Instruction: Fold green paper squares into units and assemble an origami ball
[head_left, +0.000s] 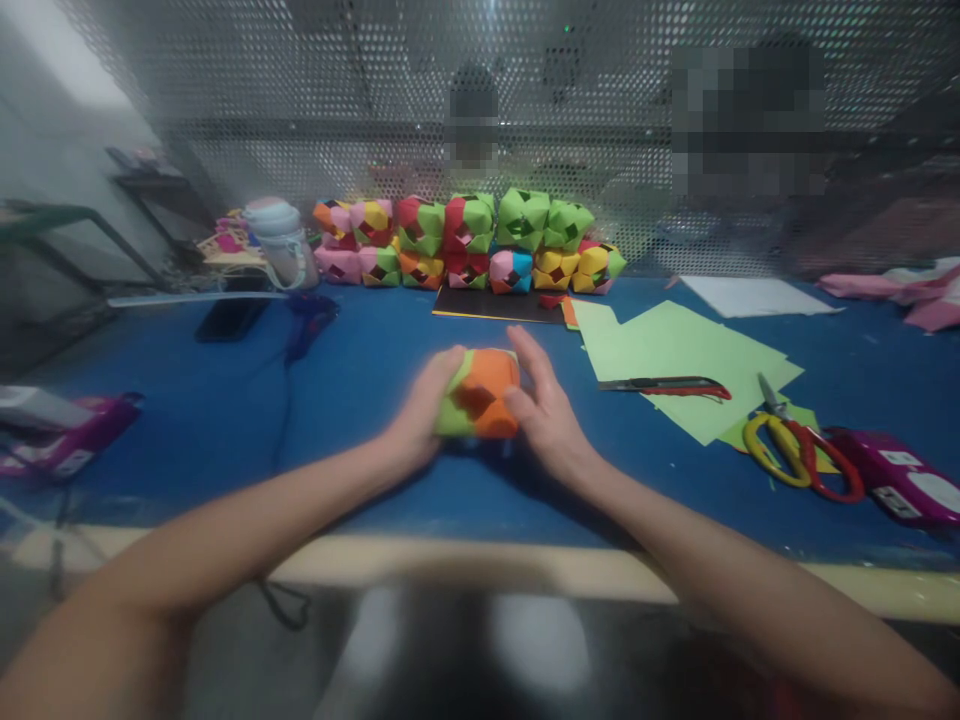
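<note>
Step in hand (judged): both hands are working one folded-paper block at ctr. of table (375,350), prob. shaping or checking it. Next move (judged) is calling for light, even pressure w/ both sides supported, as the folds could be crushing or slipping under a hard squeeze.

Items, L to R:

1. Phone (229,318), dk., lying flat, far L; bottle (281,245), pale, standing just behind.

2. L hand (420,410): curving round the block's L side, thumb lying along the upper edge; gripping it, approx. half closed. Remaining fingertips blurring or hiding behind the block; exact spread can't be told.

3. Folded-paper block (495,380), org. & lt. grn., qty. 1: sitting betw. the hands, nr. side of the stacked cubes. Whether it's resting on the table or hovering just above can't be told.

4. Stacked cubes (466,225), asstd. colours, 2 tiers: standing behind, along the mesh panel.

5. R hand (551,420): opening loosely, index pointing fwd. past the block's far R corner, thumb bending in & apparently touching its R side. Not closing round it; other fingers partly hiding.

6. Grn. sheets (675,345), R of the hands, w/ cutter (690,386) lying across.

7. Scissors (808,455), yel./red handles: lying far R, beside a purple item (904,480), type uncertain.
</note>
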